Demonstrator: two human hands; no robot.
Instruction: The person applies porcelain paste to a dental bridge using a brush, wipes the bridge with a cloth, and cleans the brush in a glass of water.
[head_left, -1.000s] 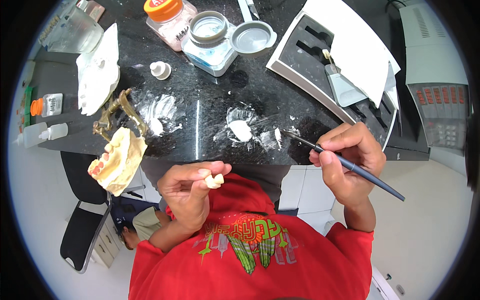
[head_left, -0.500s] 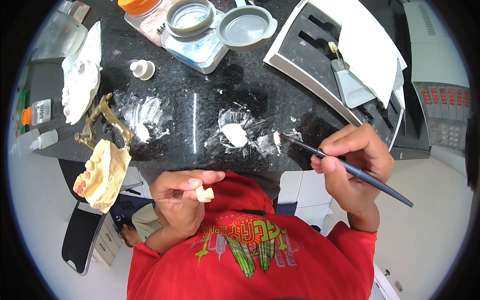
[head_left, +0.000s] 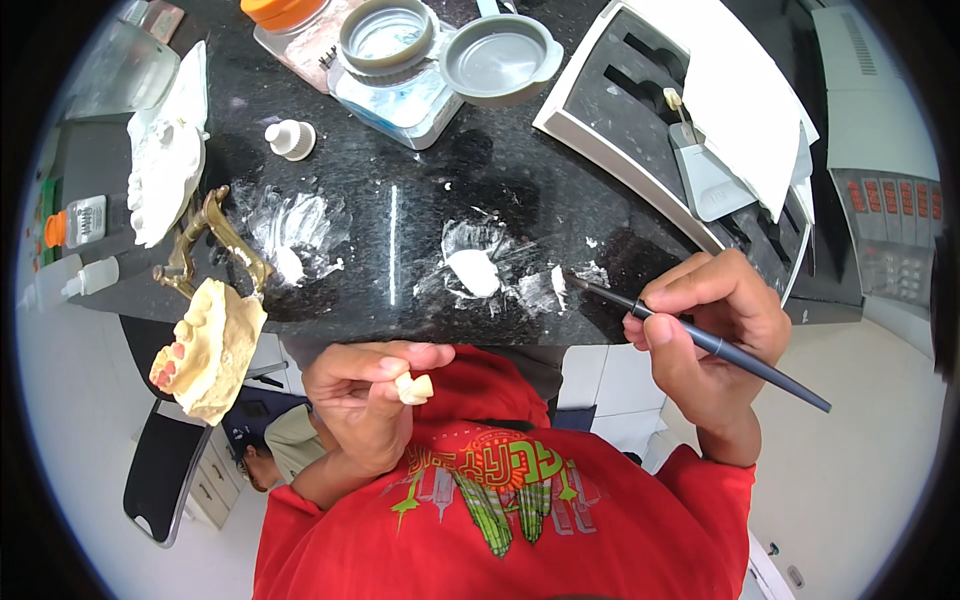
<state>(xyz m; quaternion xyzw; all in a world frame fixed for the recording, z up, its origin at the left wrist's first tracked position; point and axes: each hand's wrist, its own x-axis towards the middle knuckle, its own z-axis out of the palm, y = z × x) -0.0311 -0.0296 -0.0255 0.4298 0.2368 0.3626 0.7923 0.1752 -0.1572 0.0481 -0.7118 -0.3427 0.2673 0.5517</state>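
Observation:
Between the thumb and fingers of my left hand (head_left: 358, 398) is a small cream-coloured dental crown piece (head_left: 414, 387), held just off the counter's front edge. My right hand (head_left: 722, 335) grips a dark blue brush (head_left: 735, 354) like a pen. The brush's thin tip reaches left over the black counter, beside a small streak of white paste (head_left: 559, 284). A larger white mound (head_left: 472, 272) lies left of that streak. Toward the left, a yellow dental cast (head_left: 218, 350) with reddish tooth stumps is fixed to a brass articulator (head_left: 215, 240).
A white dental cast (head_left: 165, 165) stands behind the articulator. A white cap (head_left: 290, 139), a jar with a grey lid (head_left: 400, 90) and an orange-capped jar (head_left: 275, 20) sit at the back. At right are a white-edged tray (head_left: 630, 140) and a machine with red digits (head_left: 890, 200).
The brush tip sits slightly to the right of the paste streak, where before it touched or nearly touched it. Both hands otherwise keep their places; the whole view has shifted a little.

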